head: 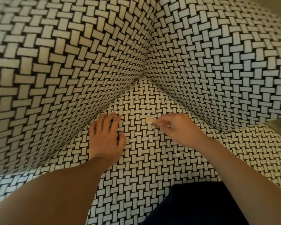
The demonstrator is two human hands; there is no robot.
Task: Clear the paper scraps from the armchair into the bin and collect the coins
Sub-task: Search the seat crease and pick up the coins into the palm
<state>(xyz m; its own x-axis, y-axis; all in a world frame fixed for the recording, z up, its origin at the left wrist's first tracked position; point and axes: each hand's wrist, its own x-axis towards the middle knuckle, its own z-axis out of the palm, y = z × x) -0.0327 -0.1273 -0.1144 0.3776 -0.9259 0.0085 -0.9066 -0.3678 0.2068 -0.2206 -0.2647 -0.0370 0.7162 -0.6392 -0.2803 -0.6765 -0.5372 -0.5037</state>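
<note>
A coin (pixel 149 120) is seen flat in the middle of the armchair (pixel 136 159) seat, with bare fabric left round it. Just beside it, a second coin (pixel 155 125) is pinched by the right hand (pixel 177 130). The left hand (pixel 106 138) is laid flat (fingers straight) near the left crease.

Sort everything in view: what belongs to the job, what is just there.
Job:
- armchair
- coin flat on the seat
- pinched piece, likely a coin, in the right hand
- left hand, flat on the seat
- pale fleck, perhaps a paper scrap

Just there:
- dark trousers
- floor beside the chair
</note>
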